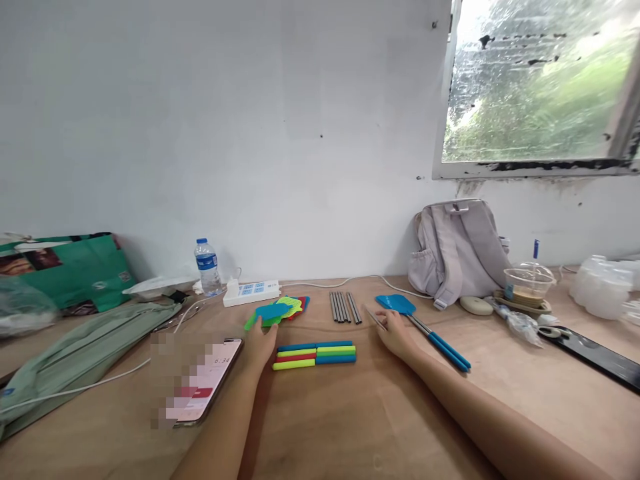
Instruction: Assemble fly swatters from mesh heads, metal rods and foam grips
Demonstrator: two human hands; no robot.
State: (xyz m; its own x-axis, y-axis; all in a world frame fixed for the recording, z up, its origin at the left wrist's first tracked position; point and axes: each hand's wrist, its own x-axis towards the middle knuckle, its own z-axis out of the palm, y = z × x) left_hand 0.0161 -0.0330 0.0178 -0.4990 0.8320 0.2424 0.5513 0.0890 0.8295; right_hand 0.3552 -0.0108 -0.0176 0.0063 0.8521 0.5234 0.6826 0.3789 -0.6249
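Observation:
My left hand [261,341] has its fingers closed at the near edge of a blue fly swatter head [273,312], on a loose pile of green, yellow-green, red and blue heads. A thin metal tube [375,317] is gripped between the fingers of my right hand [396,335]. Just beyond that hand lies a blue fly swatter [397,304] with metal shafts and blue handles [447,349]. Several loose metal tubes [340,308] stand in a row between my hands. Nearer to me, coloured handle grips [315,356] in blue, yellow, red and green lie in two columns.
A phone [207,383] lies left of my left forearm. Behind are a power strip [251,292] and a water bottle [207,267]. A backpack [457,253], a plastic cup [527,283] and a black strip-shaped object [595,357] sit on the right. Green fabric [90,353] lies left.

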